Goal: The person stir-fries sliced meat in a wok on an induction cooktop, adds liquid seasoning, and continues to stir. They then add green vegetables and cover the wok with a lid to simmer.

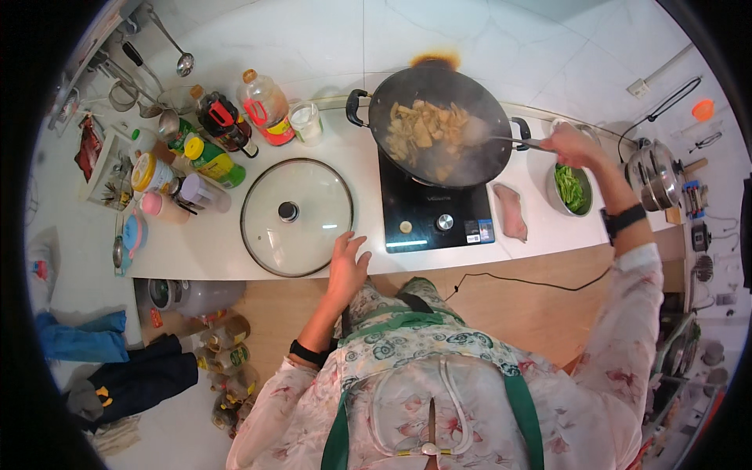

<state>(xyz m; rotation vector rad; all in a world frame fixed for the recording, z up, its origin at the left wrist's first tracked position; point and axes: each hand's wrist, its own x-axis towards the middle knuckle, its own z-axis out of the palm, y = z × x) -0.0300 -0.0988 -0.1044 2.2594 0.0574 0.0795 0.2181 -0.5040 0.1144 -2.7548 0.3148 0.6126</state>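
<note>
A metal-handled spatula (523,141) is held in my right hand (568,145), its head hidden by steam and food inside the black wok (487,97). Pale yellowish sliced food (423,129) steams in the wok, which sits on a black induction cooker (437,205). My left hand (348,264) holds nothing, fingers apart, over the counter's front edge beside a glass lid (296,247). That lid lies flat with its dark knob up; whether my fingers touch its rim is unclear. Below my right forearm stands a metal bowl (552,191) of cut green vegetables (568,188).
A pinkish cloth-like piece (511,212) lies right of the cooker. Sauce bottles (267,108), a white tub (306,123) and jars (151,171) crowd the counter's left. At the far right is a steel pot (652,173). A thin cable (529,283) hangs below the counter edge.
</note>
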